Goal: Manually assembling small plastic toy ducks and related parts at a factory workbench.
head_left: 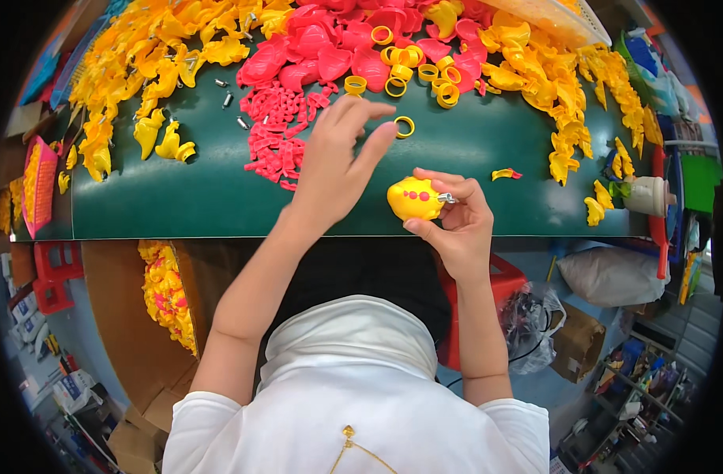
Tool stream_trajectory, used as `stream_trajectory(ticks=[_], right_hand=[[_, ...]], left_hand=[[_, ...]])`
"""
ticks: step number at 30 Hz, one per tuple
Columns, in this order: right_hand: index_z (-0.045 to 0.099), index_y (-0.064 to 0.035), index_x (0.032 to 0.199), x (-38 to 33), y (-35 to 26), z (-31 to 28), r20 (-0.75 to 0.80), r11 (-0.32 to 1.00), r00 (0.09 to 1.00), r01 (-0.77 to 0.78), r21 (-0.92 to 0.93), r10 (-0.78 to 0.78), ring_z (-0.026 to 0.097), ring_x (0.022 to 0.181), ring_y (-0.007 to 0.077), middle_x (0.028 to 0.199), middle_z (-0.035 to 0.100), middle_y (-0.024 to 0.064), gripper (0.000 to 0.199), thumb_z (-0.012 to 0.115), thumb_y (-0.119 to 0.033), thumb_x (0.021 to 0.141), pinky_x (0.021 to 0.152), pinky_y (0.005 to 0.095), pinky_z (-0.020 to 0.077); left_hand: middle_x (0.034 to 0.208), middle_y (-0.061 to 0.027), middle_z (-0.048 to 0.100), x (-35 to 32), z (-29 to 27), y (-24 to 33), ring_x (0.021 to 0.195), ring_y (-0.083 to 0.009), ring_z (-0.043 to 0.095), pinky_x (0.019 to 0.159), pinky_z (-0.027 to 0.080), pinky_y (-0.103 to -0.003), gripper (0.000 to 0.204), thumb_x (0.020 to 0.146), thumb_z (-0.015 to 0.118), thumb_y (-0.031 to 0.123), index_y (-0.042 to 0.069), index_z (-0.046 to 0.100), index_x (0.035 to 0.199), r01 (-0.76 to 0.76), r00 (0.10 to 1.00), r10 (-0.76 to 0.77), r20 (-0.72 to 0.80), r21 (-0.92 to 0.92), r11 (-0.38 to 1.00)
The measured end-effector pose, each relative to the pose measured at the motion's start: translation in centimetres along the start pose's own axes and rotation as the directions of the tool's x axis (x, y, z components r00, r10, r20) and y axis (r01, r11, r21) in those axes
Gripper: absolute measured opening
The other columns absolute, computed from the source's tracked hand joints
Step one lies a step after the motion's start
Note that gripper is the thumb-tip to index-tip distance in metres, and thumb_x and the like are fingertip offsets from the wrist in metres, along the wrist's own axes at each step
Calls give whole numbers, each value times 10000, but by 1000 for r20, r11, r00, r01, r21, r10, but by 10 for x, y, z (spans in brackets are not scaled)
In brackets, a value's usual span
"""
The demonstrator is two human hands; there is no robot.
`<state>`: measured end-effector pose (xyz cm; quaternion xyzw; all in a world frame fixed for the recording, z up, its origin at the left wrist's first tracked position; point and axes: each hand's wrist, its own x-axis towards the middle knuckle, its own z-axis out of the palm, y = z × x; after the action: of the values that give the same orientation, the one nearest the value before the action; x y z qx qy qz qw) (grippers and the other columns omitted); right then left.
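Note:
My right hand is closed around a rounded yellow plastic toy part near the table's front edge. The part has a row of red dots on its face, and a small metal piece sticks out on its right side. My left hand hovers over the table with thumb and fingers apart and nothing visible between them. Just right of its fingertips lies a single yellow ring. Small red plastic pieces are heaped to the left of this hand, partly hidden behind it.
Yellow parts cover the back left, and more yellow parts the right. Red shells and several yellow rings lie between. A pale tray stands behind. Below the table, a cardboard box holds yellow toys.

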<state>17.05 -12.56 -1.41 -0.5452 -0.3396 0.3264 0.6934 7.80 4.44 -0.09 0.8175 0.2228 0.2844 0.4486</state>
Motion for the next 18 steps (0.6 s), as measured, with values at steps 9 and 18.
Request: stream_trajectory(ticks=[9,18], right_hand=[[476,30,1304,-1,-8,-13,-41,998,998,-55,-6,55,598,1114,239,1229,578,156,576,738,11,790,963,384,506],[465,2,1295,18,7,0,-84,976,993,-69,208,88,569,1179,298,1262,551,155,447,631,0,880,1003,389,466]], left_hand=[[885,-83,588,4,15,8,863,-231,572,718,506,-360,258,745,753,150,54,589,920,-132,985,89,148,311,941],[1020,-78,672,-43,2,-12,1081,-262,559,876,488,-377,433,678,802,62,56,649,1083,-208,978,195,78,228,951]])
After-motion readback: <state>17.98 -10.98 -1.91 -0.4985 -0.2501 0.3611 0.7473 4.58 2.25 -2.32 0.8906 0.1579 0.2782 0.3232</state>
